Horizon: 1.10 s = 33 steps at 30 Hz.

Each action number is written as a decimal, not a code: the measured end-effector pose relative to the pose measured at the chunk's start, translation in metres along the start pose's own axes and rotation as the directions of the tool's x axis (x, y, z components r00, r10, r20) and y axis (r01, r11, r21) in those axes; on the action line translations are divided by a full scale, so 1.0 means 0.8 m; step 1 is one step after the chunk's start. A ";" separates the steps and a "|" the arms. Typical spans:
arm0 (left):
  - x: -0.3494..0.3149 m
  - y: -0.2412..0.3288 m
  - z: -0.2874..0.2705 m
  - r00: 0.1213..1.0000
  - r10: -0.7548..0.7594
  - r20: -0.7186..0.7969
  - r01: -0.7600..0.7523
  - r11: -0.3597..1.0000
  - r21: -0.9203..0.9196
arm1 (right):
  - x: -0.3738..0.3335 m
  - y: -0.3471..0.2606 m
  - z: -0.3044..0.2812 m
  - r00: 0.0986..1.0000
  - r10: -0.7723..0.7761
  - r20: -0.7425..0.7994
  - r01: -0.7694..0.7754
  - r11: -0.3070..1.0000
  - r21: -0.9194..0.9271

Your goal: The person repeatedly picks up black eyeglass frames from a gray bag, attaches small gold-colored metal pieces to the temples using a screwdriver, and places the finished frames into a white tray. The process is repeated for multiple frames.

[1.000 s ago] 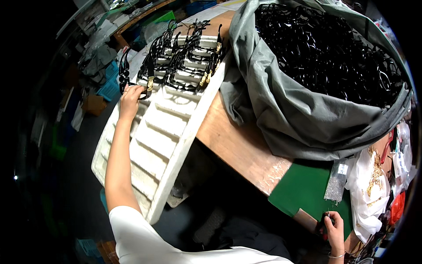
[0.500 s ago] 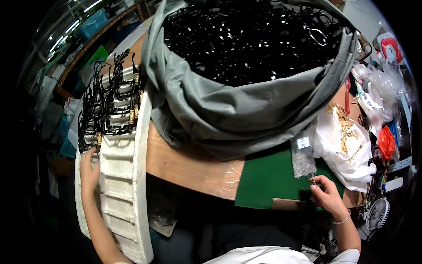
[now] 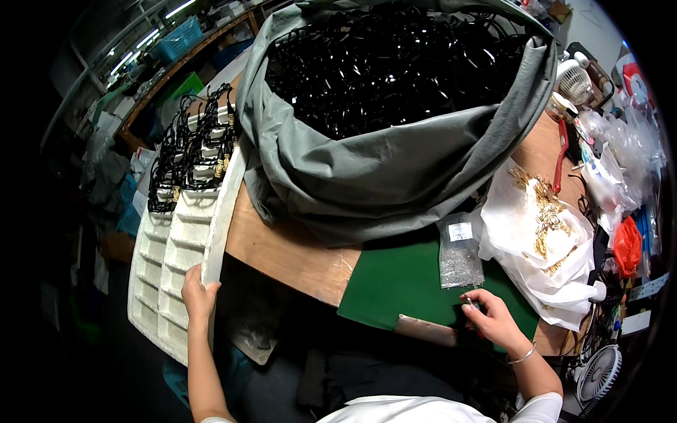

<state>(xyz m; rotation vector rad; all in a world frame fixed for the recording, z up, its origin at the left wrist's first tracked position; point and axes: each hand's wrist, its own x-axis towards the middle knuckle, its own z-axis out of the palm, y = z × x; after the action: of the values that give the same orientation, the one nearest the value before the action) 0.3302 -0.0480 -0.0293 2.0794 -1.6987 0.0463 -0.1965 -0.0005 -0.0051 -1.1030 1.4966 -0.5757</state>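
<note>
A long white foam tray [image 3: 167,262] with compartments stands at the left, its far part loaded with black eyeglass frames [image 3: 185,158] that have gold parts. My left hand [image 3: 199,295] grips the tray's right rim, fingers over the inner side and thumb outside. Over the green mat [image 3: 395,285] my right hand [image 3: 490,317] is closed on a small tool with a metal tip [image 3: 470,300]; the palm hides most of it. Just beyond those fingers lies a clear bag of tiny silvery parts [image 3: 462,264].
A large grey cloth sack [image 3: 367,176] holds a heap of glossy black frames [image 3: 395,70]. Gold pieces [image 3: 550,222] lie on white plastic [image 3: 504,218] at the right, near a red-handled tool [image 3: 561,155]. A small white fan [image 3: 599,374] stands lower right. A flat pinkish block [image 3: 427,330] sits at the mat's edge.
My left hand has left the frames in the tray's left column and taken hold of the right rim. The tray sits at a different angle. My right hand keeps its tool near the mat.
</note>
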 end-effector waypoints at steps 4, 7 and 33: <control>0.030 -0.001 0.009 0.997 0.065 -0.045 -0.062 0.995 0.076 | 0.009 0.005 0.004 0.991 -0.115 0.069 0.119 0.991 -0.060; 0.036 0.011 0.008 0.999 0.012 0.038 -0.016 0.995 0.095 | 0.000 0.011 0.001 0.991 -0.111 0.070 0.111 0.994 -0.002; 0.232 0.323 0.093 0.969 0.140 0.204 0.092 0.561 -0.822 | -0.039 0.015 -0.010 0.996 -0.086 0.020 0.086 0.996 -0.025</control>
<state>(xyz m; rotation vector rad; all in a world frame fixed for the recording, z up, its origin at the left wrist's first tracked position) 0.1136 -0.2821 0.0431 1.3393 -1.4317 -0.8904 -0.2104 0.0306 0.0020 -1.1943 1.4496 -0.6054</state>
